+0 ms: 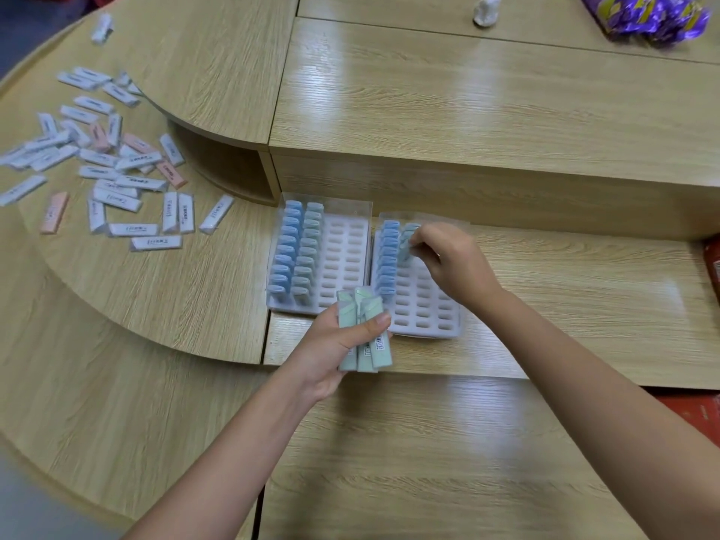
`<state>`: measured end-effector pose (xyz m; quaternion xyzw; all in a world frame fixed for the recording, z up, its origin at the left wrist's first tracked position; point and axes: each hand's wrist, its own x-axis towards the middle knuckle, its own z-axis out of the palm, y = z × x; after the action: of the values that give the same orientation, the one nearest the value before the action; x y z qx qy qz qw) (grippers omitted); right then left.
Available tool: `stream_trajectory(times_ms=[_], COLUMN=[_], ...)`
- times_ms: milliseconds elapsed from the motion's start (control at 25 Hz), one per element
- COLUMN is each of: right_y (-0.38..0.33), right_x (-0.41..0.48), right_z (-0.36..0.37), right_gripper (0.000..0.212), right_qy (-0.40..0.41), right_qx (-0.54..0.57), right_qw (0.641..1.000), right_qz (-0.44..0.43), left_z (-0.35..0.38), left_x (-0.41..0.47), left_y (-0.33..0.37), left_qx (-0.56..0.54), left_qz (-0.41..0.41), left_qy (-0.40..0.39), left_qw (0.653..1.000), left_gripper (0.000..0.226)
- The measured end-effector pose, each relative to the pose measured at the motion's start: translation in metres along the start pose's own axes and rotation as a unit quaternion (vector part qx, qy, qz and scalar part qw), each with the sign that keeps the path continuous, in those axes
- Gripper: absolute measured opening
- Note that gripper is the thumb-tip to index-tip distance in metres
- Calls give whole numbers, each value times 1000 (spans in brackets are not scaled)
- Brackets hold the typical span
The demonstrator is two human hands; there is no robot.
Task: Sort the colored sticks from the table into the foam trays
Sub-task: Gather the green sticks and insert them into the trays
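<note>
Right fingers (421, 238) pinch a green stick (405, 249), slotting it into the tray (424, 310) just under them. Left fingers (372, 325) grip a spare bunch (380, 350). Next is probably press down, grab another.

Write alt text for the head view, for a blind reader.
A person's right hand pinches a pale green stick at the second column of the right white foam tray, while the left hand grips a bundle of pale green sticks. The left white foam tray holds a blue and a green column; white and pink sticks lie scattered on the wooden table.
</note>
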<state>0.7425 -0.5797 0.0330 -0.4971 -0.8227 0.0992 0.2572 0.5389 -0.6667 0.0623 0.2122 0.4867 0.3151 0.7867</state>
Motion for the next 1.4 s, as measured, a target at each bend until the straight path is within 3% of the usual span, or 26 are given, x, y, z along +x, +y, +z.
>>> stream_trajectory(times_ms=[360, 480, 560, 640, 720, 840, 1000, 1120, 1200, 1280, 1400], right_y=[-2, -28, -52, -70, -77, -72, -52, -49, -41, -29, -21], right_x=[-14, -10, -7, -10, -16, -18, -7, 0, 2, 4, 2], right_z=[4, -15, -31, -38, -37, -41, -53, -49, -50, -51, -39], right_gripper=[8, 11, 15, 12, 7, 7, 6, 6, 8, 9, 8], right_qy=[-24, -19, -120, -213, -234, -206, -97, -111, -49, 9, -8], right_qx=[-54, 16, 170, 295, 339, 349, 359, 355, 355, 296, 138], right_qw=[998, 995, 958, 899, 874, 874, 880, 885, 889, 909, 961], right_qz=[5, 97, 200, 246, 258, 269, 296, 280, 286, 293, 242], left_z=[1, 3, 5, 10, 14, 17, 8, 7, 7, 3, -6], left_x=[-5, -3, -1, 0, 1, -1, 1, 3, 3, 3, 1], left_y=[-1, -1, -1, -3, -4, -4, -2, -3, -2, 0, -1], left_qx=[-1, 10, 19, 22, 21, 13, -66, -42, -38, -40, -46], left_qz=[12, 29, 47, 65, 75, 57, 31, 51, 56, 59, 57], left_qy=[5, 9, 11, 2, -12, -23, -1, 13, 21, 30, 41], left_qw=[1000, 999, 999, 998, 997, 998, 997, 998, 997, 997, 996], left_gripper=[36, 37, 37, 38, 37, 34, 32, 31, 26, 27, 32])
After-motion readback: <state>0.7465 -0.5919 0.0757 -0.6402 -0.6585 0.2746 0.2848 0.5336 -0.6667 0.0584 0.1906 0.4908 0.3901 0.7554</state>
